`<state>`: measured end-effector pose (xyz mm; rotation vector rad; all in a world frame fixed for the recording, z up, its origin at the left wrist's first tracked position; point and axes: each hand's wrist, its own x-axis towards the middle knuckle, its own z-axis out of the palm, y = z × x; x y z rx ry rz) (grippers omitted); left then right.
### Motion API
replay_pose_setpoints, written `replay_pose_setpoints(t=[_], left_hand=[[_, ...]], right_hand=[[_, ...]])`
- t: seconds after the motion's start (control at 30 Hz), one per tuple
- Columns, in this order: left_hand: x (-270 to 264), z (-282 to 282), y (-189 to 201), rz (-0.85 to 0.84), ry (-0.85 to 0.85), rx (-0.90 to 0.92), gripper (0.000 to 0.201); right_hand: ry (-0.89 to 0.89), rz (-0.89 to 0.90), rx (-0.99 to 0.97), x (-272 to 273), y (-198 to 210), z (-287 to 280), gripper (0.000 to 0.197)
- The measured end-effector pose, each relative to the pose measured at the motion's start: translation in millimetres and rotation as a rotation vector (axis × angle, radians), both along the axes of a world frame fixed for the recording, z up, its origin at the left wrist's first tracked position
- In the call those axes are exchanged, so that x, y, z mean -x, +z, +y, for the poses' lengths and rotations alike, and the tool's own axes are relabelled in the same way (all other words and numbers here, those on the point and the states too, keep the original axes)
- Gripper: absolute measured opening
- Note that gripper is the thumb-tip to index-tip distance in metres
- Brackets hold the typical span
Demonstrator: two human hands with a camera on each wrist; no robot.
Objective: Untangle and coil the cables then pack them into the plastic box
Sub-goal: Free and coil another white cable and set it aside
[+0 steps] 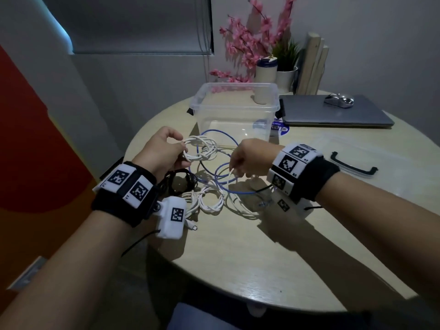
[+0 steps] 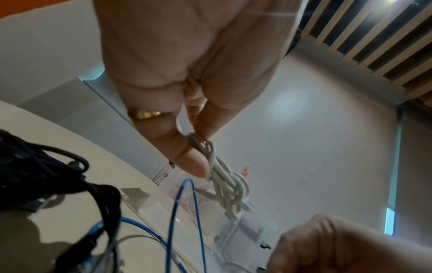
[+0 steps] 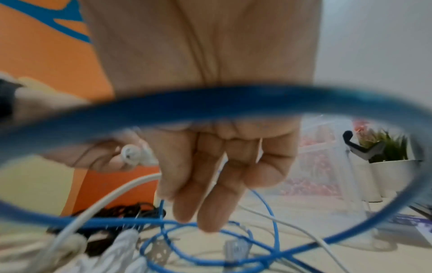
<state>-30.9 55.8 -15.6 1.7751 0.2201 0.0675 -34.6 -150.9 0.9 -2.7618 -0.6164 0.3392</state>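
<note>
While the loose white loops (image 1: 212, 202) and a small connector (image 1: 194, 227) lie nearest on the round table (image 1: 238, 253), both hands work just above the tangle. The right hand (image 1: 246, 160) has its fingers curled down around a white strand (image 1: 229, 173), and the right wrist view shows a blue loop (image 3: 210, 99) crossing right over that wrist, so any pull could drag the blue cable (image 1: 223, 184) along and tighten the snarl instead of freeing it. The left hand (image 1: 162, 151) pinches a coiled white cable (image 1: 200, 148) between thumb and fingers; the blue line threads through or behind that coil, I cannot tell which, so lifting it toward the box may snag. A slack pinch would let the turns spring open. The black cable bundle (image 1: 181, 182) sits just beside the left wrist and could be swept off the near edge. Beyond the tangle, the clear plastic box (image 1: 234, 110) stands open and looks empty; it appears light, and a snagged cable could tip or shove it into the laptop (image 1: 333, 113) behind.
</note>
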Motion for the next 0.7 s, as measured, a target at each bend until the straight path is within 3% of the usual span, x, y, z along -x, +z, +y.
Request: replay_pose_setpoints(t=[0.13,0.3,0.43,0.53,0.63,0.7], left_hand=[[-14.5,15.9,-2.2,0.023,0.105,-0.022,0.025],[-35.7,28.5,-4.3,0.091,0.197,-0.067,0.028],[-47.3,27.2,-12.4,0.198,0.113,-0.141,0.027],[-47.3,23.4,-13.6,0.249,0.014,-0.197,0.016],[-41.9,19.4,-2.2,0.183,-0.091,-0.502,0.021],[-34.3,12.1,11.3,0.046,-0.121,-0.649,0.035]], right_hand=[[-0.079,-0.140,-0.091,-9.9,13.8,-3.1,0.015],[-0.155,-0.151,-0.200,-22.6,27.2,-2.4,0.016],[-0.173,-0.163,-0.294,-30.1,30.1,-0.9,0.014],[-0.182,-0.186,-0.346,-33.1,33.9,-2.0,0.014],[-0.192,-0.212,-0.381,-35.0,37.8,-5.3,0.017],[-0.200,-0.231,-0.400,-36.1,38.7,-6.6,0.018]])
